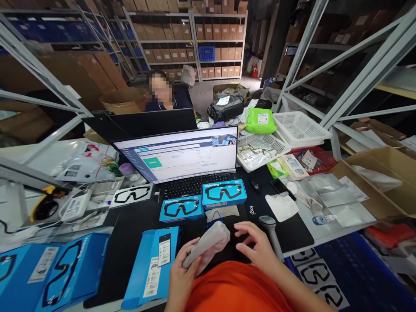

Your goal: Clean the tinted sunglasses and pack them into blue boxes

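The left hand [186, 260] is clamped around the near end of a grey pouch [209, 243], held up in front of the orange clothing [238, 288], while the right hand [253, 242] is empty just beside it, its fingers apart and curved. With just one hand gripping, the pouch could slip if that hold loosens; squeezing too hard might strain whatever is inside, which is hidden. The blue cord [215, 216] just beyond could snag on a finger, and a wide swing of the right forearm could knock the handheld scanner [273, 234] close by. The pouch looks like soft, creased cloth, long and rounded at its far end. Against it, the blue carton [139, 281] is flat-sided, smooth card, and the black mat [133, 219] spreads matte across the pale, hard surface [325, 232].
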`<state>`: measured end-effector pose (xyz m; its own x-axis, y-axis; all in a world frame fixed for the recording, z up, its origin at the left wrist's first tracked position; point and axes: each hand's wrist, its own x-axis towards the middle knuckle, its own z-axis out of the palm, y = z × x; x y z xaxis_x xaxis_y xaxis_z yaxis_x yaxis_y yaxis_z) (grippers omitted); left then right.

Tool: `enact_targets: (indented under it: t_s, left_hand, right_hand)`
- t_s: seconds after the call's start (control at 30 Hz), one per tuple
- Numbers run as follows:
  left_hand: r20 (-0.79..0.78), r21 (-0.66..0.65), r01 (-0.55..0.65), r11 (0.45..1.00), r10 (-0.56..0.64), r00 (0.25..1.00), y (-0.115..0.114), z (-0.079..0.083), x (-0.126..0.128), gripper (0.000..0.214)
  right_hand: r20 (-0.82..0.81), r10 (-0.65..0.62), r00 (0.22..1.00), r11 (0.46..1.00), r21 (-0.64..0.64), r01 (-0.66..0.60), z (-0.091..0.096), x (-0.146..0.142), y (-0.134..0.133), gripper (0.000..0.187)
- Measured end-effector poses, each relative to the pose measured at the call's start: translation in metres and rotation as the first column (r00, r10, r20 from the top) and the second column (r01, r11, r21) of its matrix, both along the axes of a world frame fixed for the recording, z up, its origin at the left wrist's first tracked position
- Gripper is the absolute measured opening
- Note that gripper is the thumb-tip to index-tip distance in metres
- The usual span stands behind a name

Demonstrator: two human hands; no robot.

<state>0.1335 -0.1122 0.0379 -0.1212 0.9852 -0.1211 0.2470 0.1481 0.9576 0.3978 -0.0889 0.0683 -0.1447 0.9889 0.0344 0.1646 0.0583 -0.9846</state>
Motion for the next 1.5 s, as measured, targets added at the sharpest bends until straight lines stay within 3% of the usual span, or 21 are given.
enact_targets:
  t_s: [0.1, 0.17, 0.2, 0.27, 0.4, 0.47, 0.6, 0.7, 0.8, 0.9, 0.97, 1.07, 1.1, 1.23, 1.3, 1.4, 1.5]
  left_hand:
    - [-0.03, 0.022, 0.04, 0.999, -0.039, 0.999, -0.008, -0.003, 0.001, 0.033]
    - [-0.062, 0.074, 0.097, 0.993, -0.092, 0.994, -0.011, -0.005, 0.005, 0.027]
    - [-0.096, 0.103, 0.134, 0.986, -0.124, 0.988, -0.013, -0.005, 0.006, 0.024]
    - [-0.206, 0.166, 0.214, 0.963, -0.178, 0.962, -0.017, -0.003, 0.008, 0.024]
    - [-0.469, 0.399, 0.297, 0.868, -0.085, 0.879, -0.021, 0.018, 0.012, 0.058]
    - [-0.581, 0.445, 0.393, 0.804, -0.075, 0.811, -0.017, 0.037, 0.016, 0.054]
    - [-0.681, 0.248, 0.587, 0.771, -0.292, 0.671, -0.006, 0.075, 0.025, 0.027]
    - [-0.635, 0.118, 0.658, 0.744, -0.453, 0.626, -0.003, 0.087, 0.019, 0.01]
    - [-0.605, 0.145, 0.61, 0.779, -0.418, 0.677, -0.006, 0.083, 0.0, 0.009]
    - [-0.572, 0.268, 0.493, 0.828, -0.275, 0.773, -0.011, 0.072, -0.017, 0.017]
    - [-0.553, 0.339, 0.434, 0.835, -0.196, 0.81, -0.014, 0.066, -0.017, 0.004]
    - [-0.548, 0.427, 0.407, 0.808, -0.127, 0.827, -0.017, 0.061, 0.0, 0.045]
    - [-0.56, 0.436, 0.415, 0.799, -0.119, 0.82, -0.018, 0.06, 0.007, 0.05]
    - [-0.583, 0.446, 0.393, 0.804, -0.072, 0.809, -0.021, 0.057, 0.025, 0.016]
    - [-0.548, 0.482, 0.349, 0.803, -0.035, 0.836, -0.024, 0.054, 0.024, 0.015]
    - [-0.522, 0.509, 0.343, 0.79, -0.034, 0.852, -0.027, 0.049, 0.016, 0.022]
    - [-0.515, 0.55, 0.39, 0.739, -0.068, 0.855, -0.029, 0.046, 0.009, 0.031]
  right_hand:
    - [-0.025, -0.006, 1.0, 1.0, -0.031, 0.005, 0.004, -0.017, -0.002, 0.041]
    - [-0.042, -0.045, 0.998, 0.998, -0.034, 0.043, 0.007, -0.026, -0.001, 0.022]
    - [-0.042, -0.067, 0.997, 0.998, -0.01, 0.067, 0.009, -0.029, -0.001, 0.013]
    - [-0.016, -0.081, 0.997, 0.992, 0.093, 0.082, 0.013, -0.03, 0.001, 0.014]
    - [0.172, 0.047, 0.984, 0.931, 0.351, -0.106, 0.019, -0.029, 0.001, 0.025]
    - [0.282, 0.066, 0.957, 0.882, 0.432, -0.188, 0.019, -0.032, -0.001, 0.026]
    - [0.4, 0.005, 0.916, 0.821, 0.521, -0.232, 0.017, -0.04, -0.006, 0.02]
    - [0.465, -0.006, 0.885, 0.756, 0.582, -0.3, 0.015, -0.037, -0.008, 0.016]
    - [0.515, -0.033, 0.857, 0.713, 0.613, -0.341, 0.013, -0.024, -0.007, 0.02]
    - [0.444, -0.019, 0.896, 0.79, 0.556, -0.259, 0.01, -0.012, -0.005, 0.021]
    - [0.361, -0.014, 0.933, 0.828, 0.526, -0.192, 0.01, -0.01, -0.005, 0.021]
    - [0.309, -0.01, 0.951, 0.827, 0.537, -0.166, 0.011, -0.018, -0.008, 0.022]
    - [0.306, -0.007, 0.952, 0.826, 0.538, -0.167, 0.012, -0.022, -0.01, 0.023]
    - [0.263, -0.039, 0.964, 0.86, 0.5, -0.101, 0.01, -0.033, -0.014, 0.022]
    - [0.232, -0.027, 0.972, 0.883, 0.461, -0.086, 0.01, -0.036, -0.015, 0.021]
    - [0.294, 0.113, 0.949, 0.866, 0.439, -0.239, 0.012, -0.039, -0.013, 0.017]
    - [0.453, 0.243, 0.858, 0.771, 0.446, -0.454, 0.016, -0.04, -0.007, 0.038]
